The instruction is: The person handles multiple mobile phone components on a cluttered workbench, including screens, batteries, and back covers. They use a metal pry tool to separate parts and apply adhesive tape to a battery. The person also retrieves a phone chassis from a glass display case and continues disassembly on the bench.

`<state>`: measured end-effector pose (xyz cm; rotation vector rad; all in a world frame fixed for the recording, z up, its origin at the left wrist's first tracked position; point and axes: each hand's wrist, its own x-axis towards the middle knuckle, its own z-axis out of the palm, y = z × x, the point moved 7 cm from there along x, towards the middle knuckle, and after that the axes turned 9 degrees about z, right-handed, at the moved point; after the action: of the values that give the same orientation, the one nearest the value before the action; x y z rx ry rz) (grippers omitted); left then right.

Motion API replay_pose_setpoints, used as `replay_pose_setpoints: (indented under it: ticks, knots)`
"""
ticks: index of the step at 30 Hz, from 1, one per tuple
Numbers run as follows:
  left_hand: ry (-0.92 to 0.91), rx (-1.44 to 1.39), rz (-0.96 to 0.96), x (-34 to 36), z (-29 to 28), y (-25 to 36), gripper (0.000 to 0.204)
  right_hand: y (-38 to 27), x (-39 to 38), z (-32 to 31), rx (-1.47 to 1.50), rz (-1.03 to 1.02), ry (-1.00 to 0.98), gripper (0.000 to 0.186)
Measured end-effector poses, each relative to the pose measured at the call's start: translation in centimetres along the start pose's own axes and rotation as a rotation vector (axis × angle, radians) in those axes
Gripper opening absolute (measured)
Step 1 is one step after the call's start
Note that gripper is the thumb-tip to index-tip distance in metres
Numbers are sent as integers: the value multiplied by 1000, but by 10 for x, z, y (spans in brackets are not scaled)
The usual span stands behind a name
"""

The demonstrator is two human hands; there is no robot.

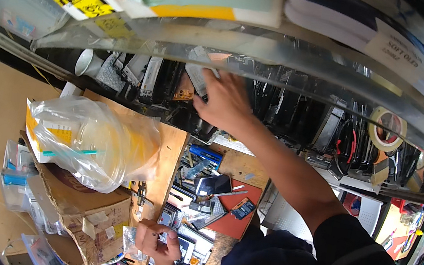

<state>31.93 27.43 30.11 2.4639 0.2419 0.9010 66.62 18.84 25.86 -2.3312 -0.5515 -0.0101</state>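
Observation:
My right hand reaches into a row of upright phone parts on the shelf. Its thumb and fingertips are on a flat grey phone part, closed about its edge. Beside it is an orange-brown part, and dark slim parts stand to the left. Lower down, my left hand is curled, with thumb and fingers closed on what looks like a small clear plastic bag. That hand is above the edge of the wooden bench, apart from the shelf.
A clear ledge runs in front of boxes above the row. A cardboard box and a plastic bag with a round tub stand at left. Phones and tools lie around a red mat. A tape roll is at right.

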Motion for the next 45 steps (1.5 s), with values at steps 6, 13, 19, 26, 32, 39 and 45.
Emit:
replay_pose_setpoints:
  ticks: [6, 13, 19, 26, 32, 39, 45]
  knots:
    - [23, -1, 21, 9, 2, 6, 34, 46, -35, -28, -308, -203, 53, 60]
    - [36, -9, 27, 12, 2, 10, 30, 62, -19, -49, -152, -10, 12, 68]
    - [20, 13, 49, 18, 1, 14, 24, 25, -12, -7, -499, -82, -26, 85]
    - [-5, 58, 115, 14, 3, 14, 19, 9, 24, -29, -659, -265, -298, 64]
    - [98, -15, 233, 11, 1, 25, 17, 3, 43, -64, -655, -314, -107, 27]
    - [-250, -685, -153, 46, 148, 37, 9, -19, 48, -17, -756, -353, -173, 51]
    - [-41, -1041, -568, 47, 264, -23, 30, -26, 35, -1, -892, -345, -389, 65]
